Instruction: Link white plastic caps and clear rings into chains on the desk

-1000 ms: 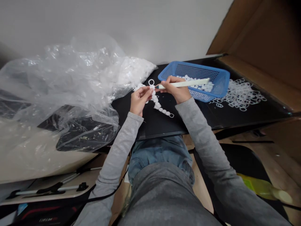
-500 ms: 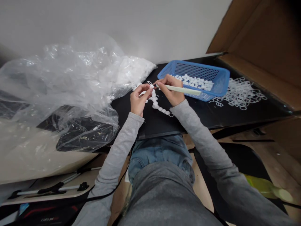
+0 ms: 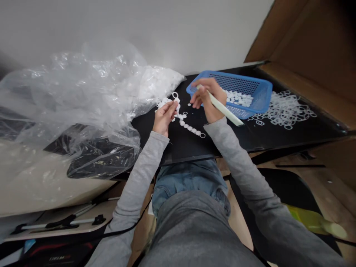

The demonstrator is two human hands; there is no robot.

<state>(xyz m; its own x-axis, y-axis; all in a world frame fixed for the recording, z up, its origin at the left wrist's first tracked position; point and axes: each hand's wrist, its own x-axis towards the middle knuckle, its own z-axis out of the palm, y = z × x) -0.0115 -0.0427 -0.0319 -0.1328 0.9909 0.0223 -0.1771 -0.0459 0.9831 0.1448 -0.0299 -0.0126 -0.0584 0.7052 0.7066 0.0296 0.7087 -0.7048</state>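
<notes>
Chain (image 3: 191,129) of white discs trails across the black tabletop (image 3: 183,148) from the left hand (image 3: 164,118), its loose end with a ring (image 3: 203,135) out at about 4 o'clock from that hand. The left fingers are closed in a pinch on its upper end, near another ring (image 3: 175,95).

Over at 2 o'clock from the chain, the right hand (image 3: 213,97) hovers by the basket (image 3: 264,94). It looks a bit blurred to me, but its fingers are half curled, some spread loose, with a pale stick (image 3: 224,109) held among them, slanting down toward 4 o'clock.

White discs (image 3: 241,99) sit in the blue basket. A heap of rings (image 3: 283,110) lies just beside it, at 3 o'clock from the chain. Round at 10 o'clock spreads a big clear bag (image 3: 111,89) with white pieces inside.
</notes>
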